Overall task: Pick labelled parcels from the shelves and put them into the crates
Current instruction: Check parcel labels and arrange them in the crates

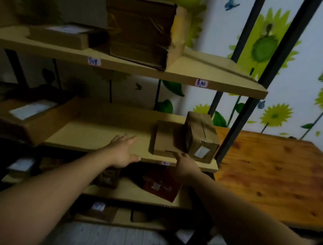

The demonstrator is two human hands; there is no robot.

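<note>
The left hand (123, 152) is held spread and empty above the middle shelf (102, 135). The right hand (184, 166), fingers loosely apart, is placed at the front edge of a flat parcel (164, 138), against which a taped, labelled parcel (201, 137) is leaned.

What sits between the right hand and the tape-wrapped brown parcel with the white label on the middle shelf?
Nothing visible blocks it. The right hand is at the shelf's front edge, fingertips just short of the flat plain cardboard box. The tape-wrapped brown parcel sits on that box's right side, its labelled face towards the hand. The left hand is open, off to the left.
</note>
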